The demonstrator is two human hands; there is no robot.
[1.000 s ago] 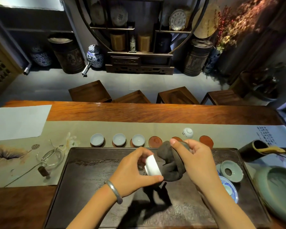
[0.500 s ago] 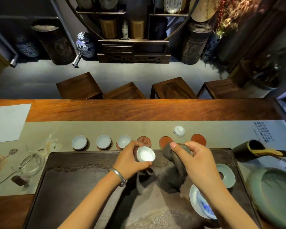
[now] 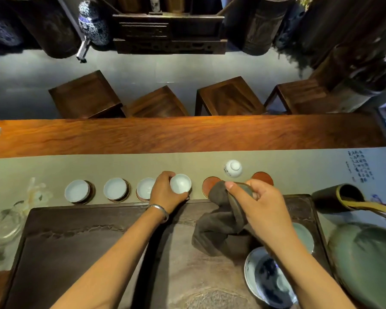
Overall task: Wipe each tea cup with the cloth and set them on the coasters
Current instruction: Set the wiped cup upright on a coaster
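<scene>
My left hand [image 3: 165, 192] grips a white tea cup [image 3: 180, 183] upright, low over the fourth coaster in the row, which the cup hides. Three white cups [image 3: 77, 190] [image 3: 115, 188] [image 3: 145, 188] stand on coasters to its left. My right hand [image 3: 261, 206] holds the dark brown cloth [image 3: 218, 226], which hangs down onto the dark tea tray [image 3: 76, 241]. Two bare reddish coasters [image 3: 211, 184] [image 3: 263, 177] lie to the right, the cloth overlapping the nearer one. An upside-down white cup [image 3: 232, 167] sits on the runner behind them.
A blue-and-white bowl [image 3: 267, 279] and a pale celadon dish [image 3: 303, 237] sit on the tray's right side. A large green basin [image 3: 366, 259] and a dark holder with tools [image 3: 339, 197] stand far right. A glass pitcher [image 3: 2, 226] is at the left. Stools stand beyond the table.
My left hand carried the cup from beside the cloth forward and left to the fourth coaster, turning it upright. My right hand stayed with the cloth. The head camera tilted down.
</scene>
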